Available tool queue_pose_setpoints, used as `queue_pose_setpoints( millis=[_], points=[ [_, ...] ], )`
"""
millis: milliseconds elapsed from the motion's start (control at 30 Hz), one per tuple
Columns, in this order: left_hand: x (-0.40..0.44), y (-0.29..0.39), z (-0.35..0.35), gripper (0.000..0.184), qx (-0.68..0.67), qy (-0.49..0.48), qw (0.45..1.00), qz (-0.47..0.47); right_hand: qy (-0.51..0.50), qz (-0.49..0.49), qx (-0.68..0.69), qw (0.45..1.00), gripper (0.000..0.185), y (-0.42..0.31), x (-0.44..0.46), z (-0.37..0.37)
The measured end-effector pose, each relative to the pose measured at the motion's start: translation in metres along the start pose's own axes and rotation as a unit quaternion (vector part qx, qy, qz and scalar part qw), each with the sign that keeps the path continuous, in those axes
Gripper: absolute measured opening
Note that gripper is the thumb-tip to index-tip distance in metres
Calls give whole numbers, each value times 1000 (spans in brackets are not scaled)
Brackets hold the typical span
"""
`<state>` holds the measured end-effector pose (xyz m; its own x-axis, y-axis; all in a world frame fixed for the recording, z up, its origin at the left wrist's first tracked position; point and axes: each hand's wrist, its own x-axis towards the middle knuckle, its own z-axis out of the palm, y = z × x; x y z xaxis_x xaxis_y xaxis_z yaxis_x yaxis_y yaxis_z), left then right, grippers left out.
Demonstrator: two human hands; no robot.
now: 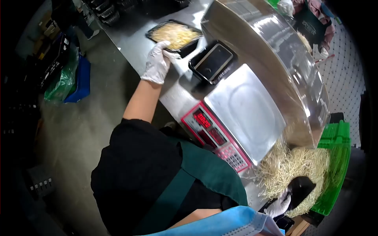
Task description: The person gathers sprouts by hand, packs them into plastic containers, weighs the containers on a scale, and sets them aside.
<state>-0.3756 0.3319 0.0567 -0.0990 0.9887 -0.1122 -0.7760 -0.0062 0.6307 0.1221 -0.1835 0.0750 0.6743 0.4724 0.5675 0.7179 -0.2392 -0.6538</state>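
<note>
My left hand, in a white glove, is closed on the near edge of a black plastic tray filled with pale yellow shreds. Beside it on the metal table sits another black tray, with no food showing in it. At the lower right, my gloved right hand grips a black tray tilted against a heap of pale, thin sprout-like strands. The mask partly covers my right arm. A red-framed scale with a bare steel plate lies between my hands.
The strands spill from a green crate. A clear curved plastic guard stands behind the scale. Across it is a co-worker with white gloves. Stacked black trays stand at the table's far end; a blue crate is on the floor.
</note>
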Motion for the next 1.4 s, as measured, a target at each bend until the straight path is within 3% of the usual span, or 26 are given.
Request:
queue_pose_setpoints(
  millis=[33,67,100,133,300,367,433,467,500,533,600,633,700,767,800,833,867,933,967,1000,1033,1067,1133,1200,1267,1400],
  points=[
    [29,27,-14,27,79,-52,995,-19,-41,-74,-5,996,31,-27,0,28],
    [57,32,-17,28,74,33,996,47,-79,-149,-11,986,31,-55,3,62],
    [80,47,-14,29,93,23,994,56,-118,-161,9,980,33,-74,7,87],
    [101,67,-11,30,113,14,991,64,-94,-253,-138,953,43,-109,11,108],
    [249,116,55,39,260,-219,924,173,-126,-261,-167,942,46,-183,11,164],
    [359,128,77,33,125,-375,918,38,-160,-215,-189,945,48,-209,10,179],
    [439,105,109,29,201,-297,918,168,-165,-194,-179,950,51,-225,11,196],
    [450,103,116,29,192,-302,918,171,-159,-211,-197,944,51,-229,11,202],
    [456,102,121,29,322,-285,841,328,-182,-171,-170,953,50,-237,12,209],
    [461,100,126,29,435,-252,726,469,-191,-193,-230,935,49,-245,12,213],
    [472,101,132,35,319,-261,863,291,-233,-150,-155,948,50,-257,16,226],
    [476,100,137,37,322,-253,871,272,-241,-168,-186,938,49,-260,18,230],
    [457,103,137,43,366,-242,856,274,-265,-198,-232,915,45,-268,24,238],
    [421,100,136,48,390,-253,853,238,-359,-151,-286,876,54,-266,29,242],
    [392,95,131,51,381,-265,866,186,-350,-194,-305,864,61,-271,30,246],
    [364,91,130,54,371,-281,878,115,-340,-151,-277,886,68,-291,39,244],
    [344,87,117,61,291,-298,909,-6,-290,-164,-250,909,79,-281,38,234],
    [261,69,96,45,450,-336,821,-106,-161,-162,-217,949,72,-257,26,190],
    [167,61,110,39,476,-312,820,-69,-82,-71,-207,972,62,-244,9,165],
    [127,53,100,37,534,-290,794,-24,-3,-21,-217,976,56,-233,-4,144],
    [115,48,78,32,527,-307,790,-55,79,82,-170,979,53,-200,-26,125],
    [139,43,45,30,507,-337,779,-151,70,126,-297,944,63,-170,-49,103],
    [119,36,21,31,478,-309,803,-175,19,239,-262,935,87,-154,-77,90],
    [72,31,21,31,483,-305,810,-137,-84,117,-442,885,108,-95,-124,95],
    [36,21,29,33,485,-316,808,-106,-125,102,-363,918,116,-76,-113,110],
    [-52,-13,62,33,432,-325,839,-58,-203,6,-361,910,123,-32,-22,114]
  ],
)
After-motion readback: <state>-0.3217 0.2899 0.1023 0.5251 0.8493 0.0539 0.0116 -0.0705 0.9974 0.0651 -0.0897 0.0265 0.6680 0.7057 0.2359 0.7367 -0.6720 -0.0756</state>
